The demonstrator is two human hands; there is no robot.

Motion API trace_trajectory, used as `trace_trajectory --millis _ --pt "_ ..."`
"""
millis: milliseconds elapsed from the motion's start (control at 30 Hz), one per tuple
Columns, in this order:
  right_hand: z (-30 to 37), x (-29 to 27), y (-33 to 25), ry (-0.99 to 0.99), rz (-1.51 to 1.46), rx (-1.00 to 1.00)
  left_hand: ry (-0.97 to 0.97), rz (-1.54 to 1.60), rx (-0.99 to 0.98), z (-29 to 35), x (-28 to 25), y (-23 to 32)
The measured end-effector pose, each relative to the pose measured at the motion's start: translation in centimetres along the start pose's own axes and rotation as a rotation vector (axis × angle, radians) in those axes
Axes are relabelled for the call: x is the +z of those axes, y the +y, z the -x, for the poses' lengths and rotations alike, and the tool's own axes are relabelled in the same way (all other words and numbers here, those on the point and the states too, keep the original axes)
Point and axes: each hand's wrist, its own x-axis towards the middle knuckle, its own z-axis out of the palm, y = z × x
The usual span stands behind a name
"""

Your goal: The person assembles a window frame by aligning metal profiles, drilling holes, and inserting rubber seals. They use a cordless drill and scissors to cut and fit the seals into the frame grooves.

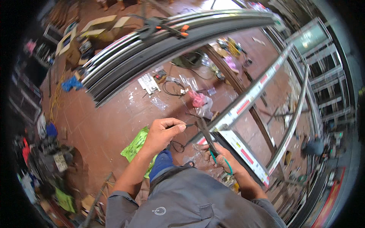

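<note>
The left hand (161,135) is pinching a small dark strip (190,125), while the right hand (227,159) is gripping teal-handled scissors (208,137) just beside it. Long dark profiles (171,47) are lying bundled beyond, an orange-tipped clamp (151,29) resting on them.

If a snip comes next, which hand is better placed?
Probably the right hand: it holds the teal-handled scissors, blades pointing away from the body, near the small dark piece. The left hand pinches that piece between thumb and finger, so it seems better suited to steadying.
</note>
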Motion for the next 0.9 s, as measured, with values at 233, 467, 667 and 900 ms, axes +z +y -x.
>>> trace_trajectory --millis 233,467,667,900 --pt "8.2 -2.8 3.7 0.12 -0.035 -0.048 -0.205 -0.26 -0.037 -1.4 9.5 0.5" --pt "13.0 -5.1 5.4 0.181 0.004 -0.113 -0.218 -0.354 0.06 0.6 14.9 0.2" --pt "14.7 -6.0 6.5 0.188 0.044 -0.155 -0.192 -0.482 0.171 2.5 16.4 -0.2" --pt "15.6 -6.3 6.8 0.141 0.108 -0.142 -0.169 -0.456 0.12 4.2 16.8 -0.4"
